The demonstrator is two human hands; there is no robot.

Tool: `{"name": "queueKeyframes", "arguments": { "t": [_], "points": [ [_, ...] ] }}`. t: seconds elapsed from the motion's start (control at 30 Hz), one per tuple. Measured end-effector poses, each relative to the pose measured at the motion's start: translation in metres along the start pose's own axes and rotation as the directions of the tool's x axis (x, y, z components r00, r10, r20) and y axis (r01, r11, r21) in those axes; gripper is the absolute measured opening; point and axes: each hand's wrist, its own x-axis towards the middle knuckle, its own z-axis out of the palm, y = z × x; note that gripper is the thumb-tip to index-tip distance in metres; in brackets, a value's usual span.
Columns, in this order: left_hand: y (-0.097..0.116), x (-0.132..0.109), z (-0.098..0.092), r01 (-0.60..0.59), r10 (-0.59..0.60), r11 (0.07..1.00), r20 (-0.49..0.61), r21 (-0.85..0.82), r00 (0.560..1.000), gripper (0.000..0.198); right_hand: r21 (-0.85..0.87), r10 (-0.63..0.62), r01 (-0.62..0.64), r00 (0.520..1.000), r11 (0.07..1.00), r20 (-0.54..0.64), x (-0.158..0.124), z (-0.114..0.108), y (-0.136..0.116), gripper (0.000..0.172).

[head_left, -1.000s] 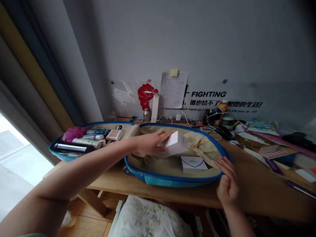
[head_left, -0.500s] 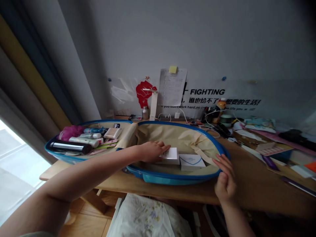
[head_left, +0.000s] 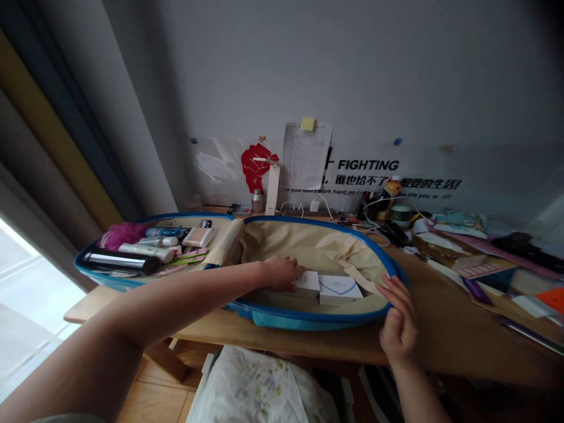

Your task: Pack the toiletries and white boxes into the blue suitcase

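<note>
An open blue suitcase (head_left: 308, 318) with a beige lining lies across the wooden table, its two halves side by side. Inside the right half, my left hand (head_left: 284, 274) is closed around the left end of a white box (head_left: 307, 285), and its fingertips are partly hidden. That box sits flat against a second white box (head_left: 340, 290) with a blue curved line on top. My right hand (head_left: 400, 320) grips the suitcase's right rim, fingers over the edge and thumb outside. Beside those fingers runs a beige strap (head_left: 359, 276).
Packed in the left half are a pink bath puff (head_left: 123, 236), a black cylinder (head_left: 121, 261), tubes and a pack of cotton swabs (head_left: 199, 237). Papers, pens and a bottle (head_left: 390, 197) clutter the table's right side. A floral cushion (head_left: 259, 382) is below the front edge.
My left hand has lowered the white box from a slightly raised position until it lies level beside the other box. My right hand stays on the rim. The view has shifted slightly.
</note>
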Motion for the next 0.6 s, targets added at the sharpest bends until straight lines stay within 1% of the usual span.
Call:
{"name": "queueKeyframes", "arguments": {
  "t": [0.1,0.17,0.2,0.27,0.33,0.4,0.47,0.53,0.6],
  "points": [
    [-0.002,-0.002,-0.004,-0.007,0.007,1.000,0.045,0.004,0.999,0.063,-0.001,-0.011,0.011,1.000,1.000,-0.007,0.000,0.000,0.000,0.042],
    [-0.004,-0.007,-0.010,-0.010,0.010,1.000,0.034,0.009,0.999,0.069,-0.001,-0.011,0.011,1.000,1.000,-0.011,0.000,0.001,0.000,0.042],
    [-0.006,-0.013,-0.014,-0.012,0.012,1.000,-0.004,0.001,1.000,0.071,-0.001,-0.010,0.010,1.000,1.000,-0.014,0.000,0.001,0.000,0.043],
    [-0.011,-0.028,-0.022,-0.021,0.014,0.999,-0.150,-0.045,0.989,0.071,0.001,-0.007,0.007,1.000,1.000,-0.015,0.000,0.001,0.001,0.042],
    [-0.020,-0.052,-0.030,-0.043,0.007,0.994,-0.325,-0.104,0.946,0.059,0.003,-0.001,0.001,1.000,1.000,-0.018,-0.001,0.002,0.002,0.042],
    [-0.033,-0.084,-0.033,-0.045,-0.025,0.987,-0.435,-0.151,0.900,0.046,0.004,0.006,-0.006,1.000,1.000,-0.019,-0.001,0.002,0.003,0.043],
    [-0.052,-0.120,-0.029,0.015,-0.106,0.980,-0.457,-0.198,0.883,0.042,0.007,0.012,-0.012,1.000,1.000,-0.024,-0.002,0.002,0.004,0.043],
    [-0.075,-0.158,-0.018,0.158,-0.262,0.952,-0.435,-0.262,0.861,0.045,0.018,0.016,-0.016,1.000,1.000,-0.022,-0.003,0.002,0.004,0.043],
    [-0.100,-0.196,-0.002,0.310,-0.432,0.890,-0.401,-0.334,0.808,0.049,0.029,0.025,-0.025,1.000,0.999,-0.018,-0.002,0.002,0.003,0.043]
  ]
}}
